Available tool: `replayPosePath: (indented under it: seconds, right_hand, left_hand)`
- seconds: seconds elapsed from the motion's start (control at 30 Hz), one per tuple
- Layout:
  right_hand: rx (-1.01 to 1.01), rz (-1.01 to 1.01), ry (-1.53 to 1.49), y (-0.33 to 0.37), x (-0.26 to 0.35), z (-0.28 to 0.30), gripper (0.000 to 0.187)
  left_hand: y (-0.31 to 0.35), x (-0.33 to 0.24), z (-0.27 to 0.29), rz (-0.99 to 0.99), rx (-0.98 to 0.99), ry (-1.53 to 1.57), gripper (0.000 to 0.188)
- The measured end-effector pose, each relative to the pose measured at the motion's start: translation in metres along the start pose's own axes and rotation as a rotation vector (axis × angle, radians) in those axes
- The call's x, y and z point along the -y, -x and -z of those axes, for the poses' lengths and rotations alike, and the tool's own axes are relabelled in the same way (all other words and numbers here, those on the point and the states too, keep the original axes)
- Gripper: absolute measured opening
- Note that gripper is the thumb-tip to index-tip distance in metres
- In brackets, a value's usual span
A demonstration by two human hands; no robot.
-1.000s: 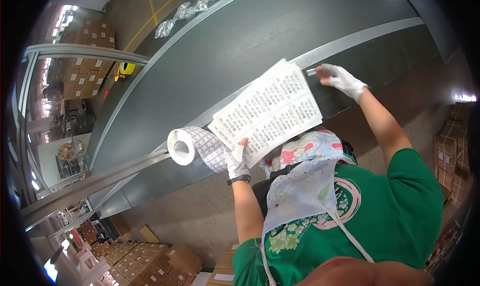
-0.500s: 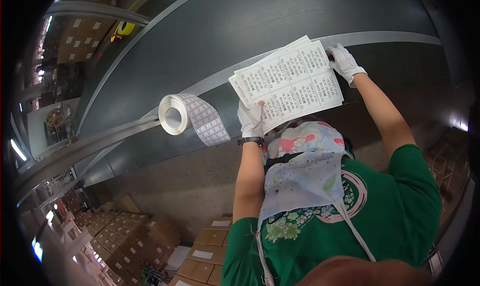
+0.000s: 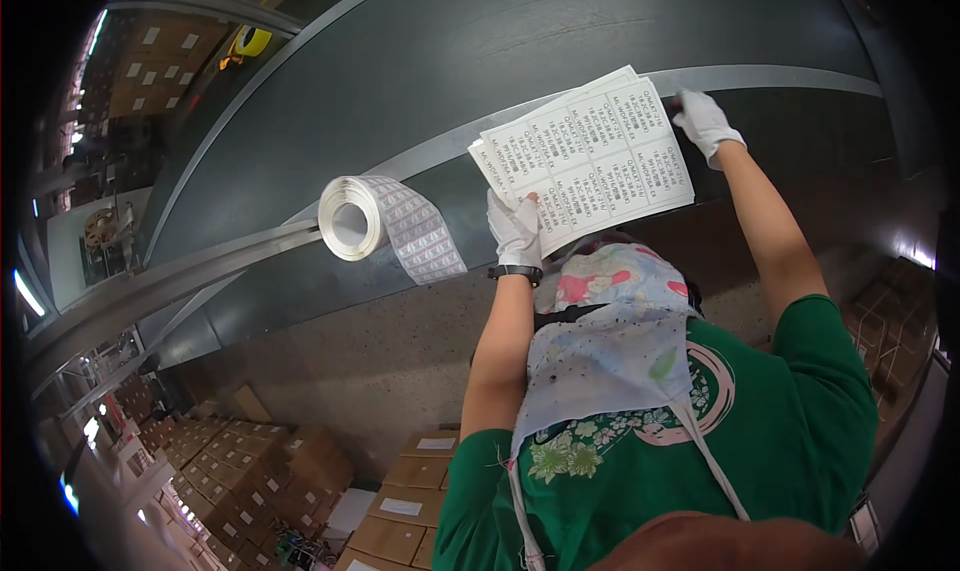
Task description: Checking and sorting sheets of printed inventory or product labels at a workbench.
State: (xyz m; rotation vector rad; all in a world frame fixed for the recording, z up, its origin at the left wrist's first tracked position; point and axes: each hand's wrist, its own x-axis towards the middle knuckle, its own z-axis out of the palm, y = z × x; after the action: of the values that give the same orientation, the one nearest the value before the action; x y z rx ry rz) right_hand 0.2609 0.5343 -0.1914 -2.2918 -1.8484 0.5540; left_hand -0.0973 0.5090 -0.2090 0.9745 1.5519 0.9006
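Note:
A small stack of white printed label sheets is held tilted over the near edge of the dark work surface. My left hand, in a white glove with bare fingertips, grips the lower left edge, the thumb on top and the other fingers hidden beneath. The sheets are slightly fanned at their left and far edges. Just off the right edge is my right hand, also gloved, its fingers a little bent and slightly blurred, with nothing visible in them. A dark band circles my left wrist.
Left of the sheets, a roll of small printed stickers stands on the surface with its strip hanging forward. A metal rail runs in from the left. Yellow tape lies at the far left. Cardboard boxes are stacked below.
The sheets and my left hand have shifted slightly right. My right hand has come away from the sheets' right edge, moving right and a little toward me.

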Motion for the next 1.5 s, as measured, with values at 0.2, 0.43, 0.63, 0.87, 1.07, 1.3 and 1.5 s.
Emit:
replayPosePath:
  seconds: [0.2, 0.43, 0.63, 0.87, 1.07, 1.3, 1.5]
  right_hand:
    - [-0.206, -0.238, -0.915, 0.035, 0.048, 0.002, 0.010]
    - [-0.303, -0.062, -0.559, 0.063, 0.059, -0.049, 0.013]
    - [-0.329, 0.086, -0.266, 0.069, 0.084, -0.045, 0.018]
    - [-0.100, 0.486, -0.300, 0.061, 0.206, -0.090, 0.025]
    - [-0.040, 0.687, -0.253, 0.054, 0.251, -0.111, 0.025]
    - [0.020, 0.630, -0.206, 0.050, 0.214, -0.103, 0.019]
    - [0.010, 0.592, -0.199, 0.046, 0.163, -0.082, 0.026]
  left_hand:
    - [0.019, 0.000, 0.013, -0.486, -0.191, -0.415, 0.067]
    - [0.036, 0.026, 0.041, -0.650, 0.301, -0.934, 0.076]
    - [0.035, 0.032, 0.045, -0.719, 0.289, -1.000, 0.077]
    - [0.036, 0.023, 0.039, -0.738, 0.314, -0.993, 0.069]
    - [0.037, 0.031, 0.039, -0.657, 0.333, -1.077, 0.063]
    - [0.038, 0.013, 0.036, -0.669, 0.298, -1.012, 0.062]
    - [0.039, 0.019, 0.038, -0.725, 0.287, -1.013, 0.076]
